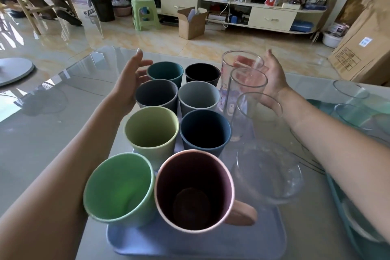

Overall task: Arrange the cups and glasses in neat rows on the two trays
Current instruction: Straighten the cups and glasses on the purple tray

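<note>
A blue tray (pixel 190 245) holds two rows of coloured cups: green (pixel 118 188), yellow-green (pixel 150 130), dark grey (pixel 156 95) and teal (pixel 165 72) on the left, then the pink mug (pixel 194 192), navy (pixel 204 129), light grey (pixel 198 96) and black (pixel 202 73). A third row of clear glasses (pixel 249 79) runs along the tray's right side. My left hand (pixel 132 82) is open beside the dark grey and teal cups. My right hand (pixel 272 79) is open just right of the far glasses. A teal tray (pixel 346 217) at the right carries more glasses (pixel 350 91).
The trays rest on a glass-topped table (pixel 52 133). A round grey lid or plate (pixel 12 69) lies at the far left. Beyond the table are a tiled floor, a cardboard box (pixel 191 22), a green stool (pixel 144 11) and a low cabinet.
</note>
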`<action>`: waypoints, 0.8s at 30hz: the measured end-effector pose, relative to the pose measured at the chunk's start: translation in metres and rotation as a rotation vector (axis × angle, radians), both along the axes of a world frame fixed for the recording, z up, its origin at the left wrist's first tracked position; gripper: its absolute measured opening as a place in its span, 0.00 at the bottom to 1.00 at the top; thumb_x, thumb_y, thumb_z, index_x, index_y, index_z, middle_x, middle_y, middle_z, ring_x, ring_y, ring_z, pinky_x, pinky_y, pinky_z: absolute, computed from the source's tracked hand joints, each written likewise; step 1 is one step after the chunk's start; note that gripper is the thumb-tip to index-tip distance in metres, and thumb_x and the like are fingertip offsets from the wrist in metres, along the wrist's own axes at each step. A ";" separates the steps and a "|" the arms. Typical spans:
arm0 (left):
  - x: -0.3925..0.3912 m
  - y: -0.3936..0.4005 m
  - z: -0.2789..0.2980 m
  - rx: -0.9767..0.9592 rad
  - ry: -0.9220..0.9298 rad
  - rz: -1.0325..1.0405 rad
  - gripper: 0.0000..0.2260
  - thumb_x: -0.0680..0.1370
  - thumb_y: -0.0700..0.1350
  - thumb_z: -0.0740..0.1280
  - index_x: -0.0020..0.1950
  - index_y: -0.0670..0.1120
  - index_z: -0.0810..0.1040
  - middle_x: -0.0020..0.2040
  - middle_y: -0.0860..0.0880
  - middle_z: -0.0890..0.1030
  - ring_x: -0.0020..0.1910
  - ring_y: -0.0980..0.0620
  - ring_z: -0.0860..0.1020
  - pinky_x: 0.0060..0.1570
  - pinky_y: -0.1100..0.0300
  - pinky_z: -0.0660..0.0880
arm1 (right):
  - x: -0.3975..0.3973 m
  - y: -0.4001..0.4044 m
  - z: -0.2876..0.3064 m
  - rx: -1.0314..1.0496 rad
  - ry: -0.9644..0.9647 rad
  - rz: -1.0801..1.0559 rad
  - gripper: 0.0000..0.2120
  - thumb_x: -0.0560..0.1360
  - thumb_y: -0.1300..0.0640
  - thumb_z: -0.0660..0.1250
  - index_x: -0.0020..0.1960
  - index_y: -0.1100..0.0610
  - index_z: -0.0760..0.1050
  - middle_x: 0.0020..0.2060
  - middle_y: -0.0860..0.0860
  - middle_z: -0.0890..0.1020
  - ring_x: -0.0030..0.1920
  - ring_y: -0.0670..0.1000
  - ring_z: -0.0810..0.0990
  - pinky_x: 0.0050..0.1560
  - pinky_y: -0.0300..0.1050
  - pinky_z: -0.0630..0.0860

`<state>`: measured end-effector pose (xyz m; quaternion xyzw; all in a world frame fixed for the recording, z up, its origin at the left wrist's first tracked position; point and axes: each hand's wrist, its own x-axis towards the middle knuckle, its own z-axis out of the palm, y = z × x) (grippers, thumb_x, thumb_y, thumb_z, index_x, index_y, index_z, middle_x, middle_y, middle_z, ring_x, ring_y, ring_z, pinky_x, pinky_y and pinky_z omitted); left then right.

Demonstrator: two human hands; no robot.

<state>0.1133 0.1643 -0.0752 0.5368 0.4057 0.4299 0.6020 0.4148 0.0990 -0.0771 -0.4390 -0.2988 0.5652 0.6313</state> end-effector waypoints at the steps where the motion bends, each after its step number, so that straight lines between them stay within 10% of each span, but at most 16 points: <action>1: -0.001 -0.002 0.006 0.043 0.063 0.010 0.16 0.79 0.59 0.55 0.53 0.49 0.74 0.48 0.49 0.77 0.50 0.49 0.76 0.47 0.57 0.74 | 0.000 -0.004 0.005 0.026 -0.012 0.010 0.30 0.78 0.37 0.45 0.52 0.58 0.77 0.44 0.54 0.83 0.40 0.51 0.82 0.45 0.45 0.76; 9: -0.006 -0.038 0.036 0.299 0.490 0.068 0.18 0.76 0.49 0.67 0.64 0.47 0.72 0.59 0.47 0.74 0.56 0.51 0.74 0.48 0.63 0.73 | -0.022 -0.029 0.057 0.015 -0.644 -0.098 0.14 0.81 0.49 0.53 0.58 0.49 0.74 0.64 0.47 0.75 0.62 0.47 0.73 0.46 0.40 0.71; 12: -0.005 -0.049 0.039 0.409 0.625 0.059 0.14 0.75 0.47 0.69 0.60 0.48 0.75 0.62 0.47 0.75 0.61 0.50 0.72 0.60 0.54 0.71 | -0.037 -0.042 0.078 0.178 -0.997 -0.117 0.06 0.77 0.56 0.64 0.49 0.54 0.79 0.51 0.51 0.82 0.53 0.47 0.78 0.51 0.36 0.74; 17: 0.001 -0.071 0.045 0.526 0.737 0.001 0.08 0.75 0.43 0.69 0.54 0.46 0.80 0.55 0.49 0.78 0.50 0.51 0.75 0.50 0.58 0.71 | -0.080 -0.059 0.102 0.170 -1.717 0.414 0.06 0.72 0.49 0.70 0.47 0.48 0.82 0.40 0.42 0.83 0.43 0.41 0.79 0.45 0.39 0.72; 24: 0.005 -0.079 0.039 0.604 0.825 -0.077 0.07 0.74 0.42 0.69 0.52 0.48 0.81 0.53 0.47 0.80 0.51 0.47 0.76 0.52 0.54 0.74 | -0.113 -0.059 0.104 0.007 -2.029 0.758 0.07 0.73 0.53 0.69 0.50 0.50 0.82 0.40 0.41 0.80 0.45 0.44 0.79 0.48 0.41 0.75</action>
